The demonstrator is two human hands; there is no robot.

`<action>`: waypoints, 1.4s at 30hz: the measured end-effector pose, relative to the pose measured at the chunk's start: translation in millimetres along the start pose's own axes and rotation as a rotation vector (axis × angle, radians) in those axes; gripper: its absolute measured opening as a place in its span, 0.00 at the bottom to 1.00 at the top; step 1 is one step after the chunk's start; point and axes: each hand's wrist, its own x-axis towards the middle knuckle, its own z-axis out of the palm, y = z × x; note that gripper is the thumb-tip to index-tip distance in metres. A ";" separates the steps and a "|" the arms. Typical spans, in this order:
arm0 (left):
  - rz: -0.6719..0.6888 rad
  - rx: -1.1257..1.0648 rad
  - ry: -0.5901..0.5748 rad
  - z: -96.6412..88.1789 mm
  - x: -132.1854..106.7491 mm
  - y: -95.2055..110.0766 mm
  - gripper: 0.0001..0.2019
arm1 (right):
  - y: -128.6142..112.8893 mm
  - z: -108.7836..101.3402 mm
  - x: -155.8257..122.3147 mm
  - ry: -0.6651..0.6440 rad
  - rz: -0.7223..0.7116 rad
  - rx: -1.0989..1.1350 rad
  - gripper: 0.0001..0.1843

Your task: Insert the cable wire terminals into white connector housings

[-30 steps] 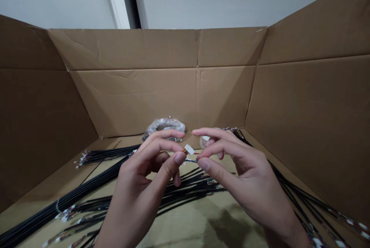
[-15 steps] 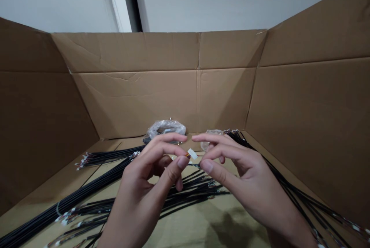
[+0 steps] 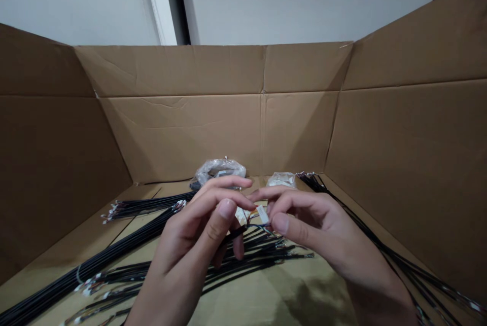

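My left hand [image 3: 198, 234] is closed round the end of a black cable [image 3: 239, 233]. Thin coloured wires fan out of the cable's sheath, and a small white connector [image 3: 262, 214] is on some of them. Thumb and fingers of my right hand [image 3: 315, 222] pinch together right beside the connector, at the wire ends; their exact grip is partly hidden. The two index fingers nearly meet above the connector. Below the hands lies a spread of black cables [image 3: 243, 265] with wire ends.
Cardboard walls [image 3: 182, 128] enclose the work area. A tied bundle of black cables [image 3: 95, 260] lies at the left, with a shorter bundle [image 3: 148, 206] behind it. More cables [image 3: 365, 229] run along the right. Two clear plastic bags [image 3: 220, 168] [image 3: 281, 180] rest at the back.
The hands have come closer together. The white connector has turned more upright and shifted slightly right and down. The black cable end and its fanned wires now show between the hands.
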 end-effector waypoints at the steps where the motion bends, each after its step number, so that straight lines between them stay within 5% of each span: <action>1: 0.002 -0.012 -0.006 0.4 -0.2 -0.1 0.14 | 0.6 0.2 0.5 -0.002 -0.003 0.011 0.12; 13: 0.138 0.096 0.039 2.0 -7.7 2.0 0.02 | 11.6 0.6 7.1 0.066 -0.068 0.030 0.11; 28: 0.261 0.198 0.041 5.9 -6.3 0.2 0.06 | 8.0 5.0 0.7 0.230 -0.223 -0.128 0.09; 42: 0.341 0.320 0.033 9.9 -9.5 -1.5 0.06 | 13.8 3.5 -5.0 0.304 -0.606 -0.351 0.05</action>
